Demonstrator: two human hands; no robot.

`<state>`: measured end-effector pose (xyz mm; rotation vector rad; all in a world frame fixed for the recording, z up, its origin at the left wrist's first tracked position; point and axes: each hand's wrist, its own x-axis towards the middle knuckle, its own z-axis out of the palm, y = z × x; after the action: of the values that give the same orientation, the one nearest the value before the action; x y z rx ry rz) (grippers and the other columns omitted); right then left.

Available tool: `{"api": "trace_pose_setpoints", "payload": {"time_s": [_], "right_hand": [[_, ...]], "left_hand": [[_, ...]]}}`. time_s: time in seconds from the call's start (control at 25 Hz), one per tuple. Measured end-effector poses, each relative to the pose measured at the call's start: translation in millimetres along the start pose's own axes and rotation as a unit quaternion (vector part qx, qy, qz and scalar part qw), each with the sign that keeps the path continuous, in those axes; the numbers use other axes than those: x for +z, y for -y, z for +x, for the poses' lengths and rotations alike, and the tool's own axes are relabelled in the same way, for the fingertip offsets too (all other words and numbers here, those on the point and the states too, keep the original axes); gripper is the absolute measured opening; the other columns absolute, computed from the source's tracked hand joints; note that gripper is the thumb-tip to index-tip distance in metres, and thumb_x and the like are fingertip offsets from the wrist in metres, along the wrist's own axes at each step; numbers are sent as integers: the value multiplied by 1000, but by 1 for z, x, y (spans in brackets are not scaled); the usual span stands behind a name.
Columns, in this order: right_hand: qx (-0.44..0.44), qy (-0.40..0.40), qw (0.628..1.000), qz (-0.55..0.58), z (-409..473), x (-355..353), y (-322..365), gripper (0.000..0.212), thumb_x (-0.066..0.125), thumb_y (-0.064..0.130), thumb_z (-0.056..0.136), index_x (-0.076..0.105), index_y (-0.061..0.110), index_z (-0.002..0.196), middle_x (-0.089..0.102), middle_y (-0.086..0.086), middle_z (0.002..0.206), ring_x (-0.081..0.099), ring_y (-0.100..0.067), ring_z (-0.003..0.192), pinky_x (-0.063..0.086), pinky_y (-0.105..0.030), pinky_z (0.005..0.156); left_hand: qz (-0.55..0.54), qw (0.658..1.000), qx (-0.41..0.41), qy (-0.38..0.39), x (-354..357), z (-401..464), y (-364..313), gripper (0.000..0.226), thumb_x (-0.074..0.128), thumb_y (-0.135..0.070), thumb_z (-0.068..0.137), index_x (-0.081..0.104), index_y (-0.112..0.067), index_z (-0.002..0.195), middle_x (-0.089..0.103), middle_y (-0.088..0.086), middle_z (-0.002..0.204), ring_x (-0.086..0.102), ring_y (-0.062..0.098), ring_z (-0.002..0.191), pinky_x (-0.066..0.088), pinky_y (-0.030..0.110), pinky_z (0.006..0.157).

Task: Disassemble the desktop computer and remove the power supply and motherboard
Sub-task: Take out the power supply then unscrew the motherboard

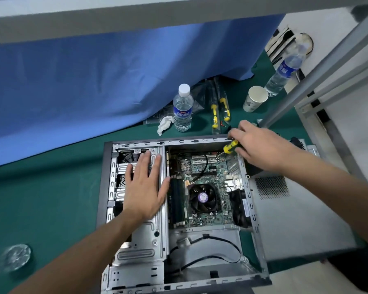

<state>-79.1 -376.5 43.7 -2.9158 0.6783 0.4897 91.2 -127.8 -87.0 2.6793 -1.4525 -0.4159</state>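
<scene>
The open case (179, 209) lies on its side on the green surface (40, 209), under both hands. The left hand (146, 187) rests flat on the metal drive cage (145, 240), fingers straight and spread, thumb reaching toward the motherboard (202, 172) just to its right. The right hand (261, 147) is curled round a yellow-and-black screwdriver (231, 146), whose shaft angles down and leftward to the far right corner of the motherboard, close to the case's rim; the tip is too small to tell what it touches. Between the hands, nearer the person, sits the black cooler fan (202, 198) on the board, with dark memory sticks (177, 202) just beside the left thumb. A smaller black fan (238, 209) stands against the case wall below the right forearm. Nearer the person than the board, the bay holds loose black cables (210, 249). Under the right forearm lies a grey panel (295, 219) with a perforated patch. Beyond the left hand stand a water bottle (182, 109) and a crumpled tissue (164, 124); beyond the right hand lie two more yellow-handled screwdrivers (220, 111), a paper cup (255, 98) and a second bottle (285, 68). A blue cloth (94, 81) hangs at the far side.
</scene>
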Motion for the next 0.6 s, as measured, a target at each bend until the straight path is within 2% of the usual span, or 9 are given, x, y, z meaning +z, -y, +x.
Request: {"api": "trace_pose_setpoints", "payload": {"time_s": [0.12,0.36,0.6], "right_hand": [[-17,13,1000,-16,15,3,0,31,56,25,97,51,13,126,45,-7,113,61,-26,82,55,-41,71],[-38,51,997,-41,28,17,-8,26,55,18,97,56,13,123,43,-7,113,59,-26,78,54,-42,71],[-64,40,996,-42,32,23,-17,24,57,19,97,60,13,119,43,-7,113,60,-29,77,53,-45,74]], "left_hand": [[4,1000,-7,-19,2,1,2,70,6,-65,98,16,-27,157,12,5,164,11,19,151,9,53,120],[3,999,-12,-37,3,2,1,69,12,-62,98,24,-25,155,21,8,161,21,22,148,12,52,119],[13,999,-14,-48,5,2,1,68,16,-61,97,27,-25,154,25,9,159,26,24,145,15,53,118]]}}
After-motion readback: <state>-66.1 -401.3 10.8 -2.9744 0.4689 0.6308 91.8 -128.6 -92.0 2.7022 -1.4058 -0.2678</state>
